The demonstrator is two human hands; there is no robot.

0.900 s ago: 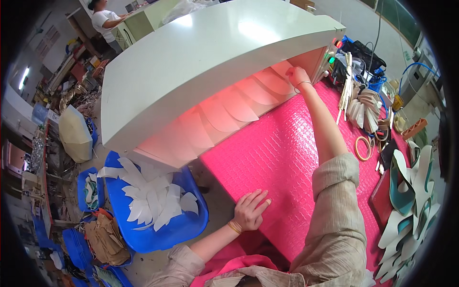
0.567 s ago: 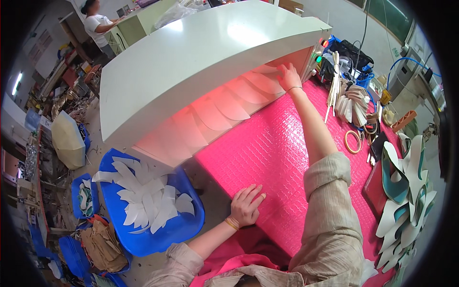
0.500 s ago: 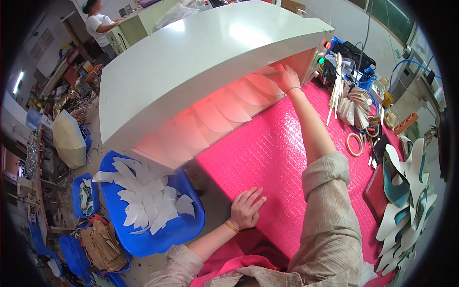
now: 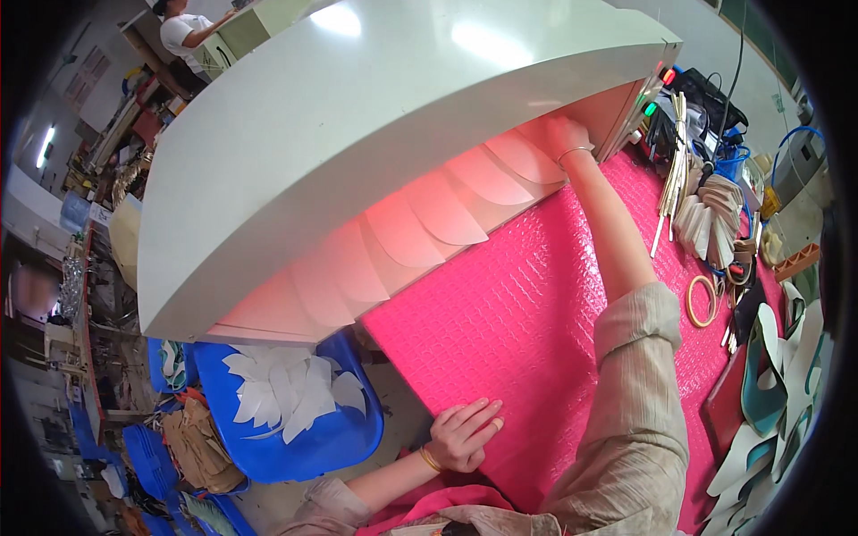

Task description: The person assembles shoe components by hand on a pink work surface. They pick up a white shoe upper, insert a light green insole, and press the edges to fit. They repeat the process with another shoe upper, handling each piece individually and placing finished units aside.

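My right hand (image 4: 566, 136) reaches into the right end of a red-lit opening under a large white machine hood (image 4: 268, 116). Its fingers are washed out by the glow and partly hidden, so what they hold, if anything, does not show. Beside it, thin white curved pieces (image 4: 420, 214) lie overlapping in a row along the opening. My left hand (image 4: 466, 435) lies on the front left edge of the pink-covered table (image 4: 483, 330), fingers stretched out and nothing in them.
Below the hood's left end, a blue tub (image 4: 304, 460) holds loose white pieces. At the table's right stand bundled strips (image 4: 710, 219), a tape ring (image 4: 702, 301) and stacked white-and-green pieces (image 4: 769, 384). A person in a white shirt (image 4: 183, 34) stands far left.
My right hand has gone deeper into the lit opening. The view has shifted, so the hood looks nearer and covers more of the blue tub. My left hand stays on the table edge.
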